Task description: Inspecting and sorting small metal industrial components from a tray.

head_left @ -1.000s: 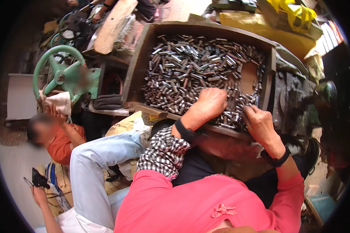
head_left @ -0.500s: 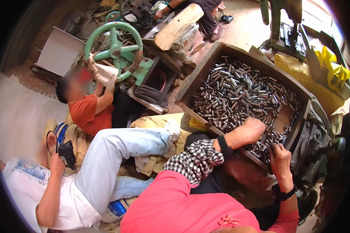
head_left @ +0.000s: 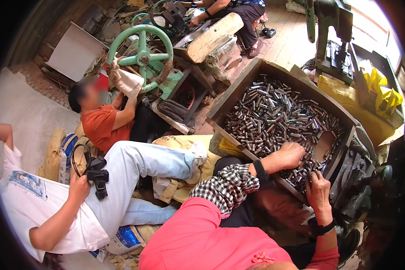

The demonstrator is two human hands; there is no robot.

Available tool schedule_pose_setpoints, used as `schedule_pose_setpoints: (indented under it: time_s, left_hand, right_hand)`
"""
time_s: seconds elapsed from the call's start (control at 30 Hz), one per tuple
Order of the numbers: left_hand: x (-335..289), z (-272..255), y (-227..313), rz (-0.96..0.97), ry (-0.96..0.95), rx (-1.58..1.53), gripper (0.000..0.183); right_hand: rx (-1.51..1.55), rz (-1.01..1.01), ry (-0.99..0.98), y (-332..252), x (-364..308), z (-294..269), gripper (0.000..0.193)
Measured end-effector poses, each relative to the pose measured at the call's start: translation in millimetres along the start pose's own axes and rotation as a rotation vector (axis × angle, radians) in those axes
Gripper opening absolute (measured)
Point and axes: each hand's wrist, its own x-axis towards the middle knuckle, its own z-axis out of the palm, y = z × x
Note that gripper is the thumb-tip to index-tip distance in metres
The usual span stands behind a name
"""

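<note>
Someone's black handheld device (head_left: 98,176) has shifted rightward, onto pale-blue denim jeans (head_left: 162,162); your curled left hand (head_left: 291,155) and bent right hand (head_left: 318,191) stay at short grey metal tubes (head_left: 279,114) in the brown wooden tray (head_left: 235,94), any grasp unclear.

The short tubes (head_left: 279,112) are glossy metal. Their tray (head_left: 236,93) looks like matt wood; the left wheel (head_left: 143,57), painted metal.

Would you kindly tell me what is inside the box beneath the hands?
The box holds many small metal pieces beside a brown patch; what lies beneath the pieces cannot be seen.
</note>
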Motion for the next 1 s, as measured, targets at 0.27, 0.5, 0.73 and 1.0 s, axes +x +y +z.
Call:
schedule_pose_setpoints:
  time_s: [0.27,0.5,0.73,1.0]
  left_hand:
    - [-2,-1,5,0.010,0.089,0.027,0.016]
    - [0,-1,4,0.027,0.080,0.034,0.012]
    - [-3,-1,3,-0.031,0.068,-0.067,0.026]
    - [-11,-3,3,-0.209,-0.032,-1.386,0.013]
  right_hand:
    - [0.017,-0.005,0.024,-5,2,2,0.015]
    - [0.096,0.051,0.064,-7,5,-3,0.015]
    - [0.206,0.066,0.178,1,10,-6,0.010]
    - [0.972,0.644,0.078,13,6,-9,0.008]
